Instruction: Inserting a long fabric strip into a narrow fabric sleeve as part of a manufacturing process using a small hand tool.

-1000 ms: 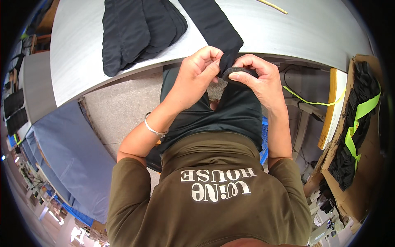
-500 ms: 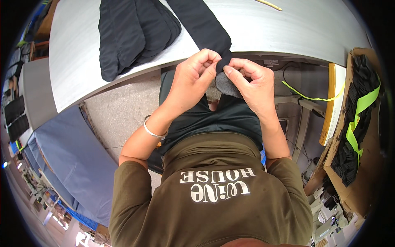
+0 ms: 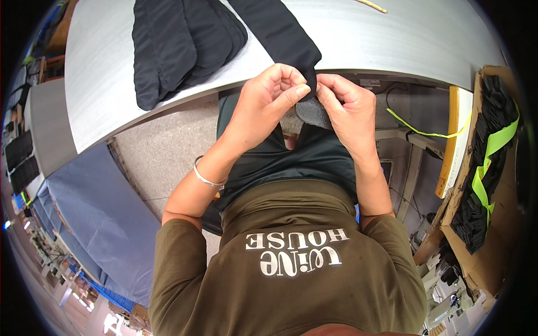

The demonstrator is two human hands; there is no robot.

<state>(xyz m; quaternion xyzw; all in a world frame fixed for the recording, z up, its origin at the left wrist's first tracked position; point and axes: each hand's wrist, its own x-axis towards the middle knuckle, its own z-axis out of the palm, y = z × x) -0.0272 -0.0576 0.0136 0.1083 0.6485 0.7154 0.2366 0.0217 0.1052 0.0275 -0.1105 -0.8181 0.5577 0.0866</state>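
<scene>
A long black fabric strip (image 3: 280, 35) runs over the table's front edge and hangs down between my hands. Its lower end turns over and shows a grey, felt-like face (image 3: 312, 113) above my lap. My right hand (image 3: 350, 109) is closed, thumb and forefinger pinching the strip's right edge. On the other side, my left hand (image 3: 269, 106) forms a pinch, its fingertips right against the strip's left edge. Whether cloth or something tiny is between those fingertips is too small to tell. To the left, several black fabric pieces (image 3: 182, 47) with rounded ends lie overlapped on the table.
The light table (image 3: 106, 73) curves across in front of me. A yellowish stick (image 3: 372, 6) lies near its back. At right stands a cardboard box (image 3: 476, 269) of black pieces with a bright green ribbon (image 3: 496, 140). A blue-grey cover (image 3: 101, 207) drapes something at left.
My left fingertips have shifted slightly right and come off the fold they pinched. The strip's lower part has moved a little right and hangs straighter. My right hand stays on its edge.
</scene>
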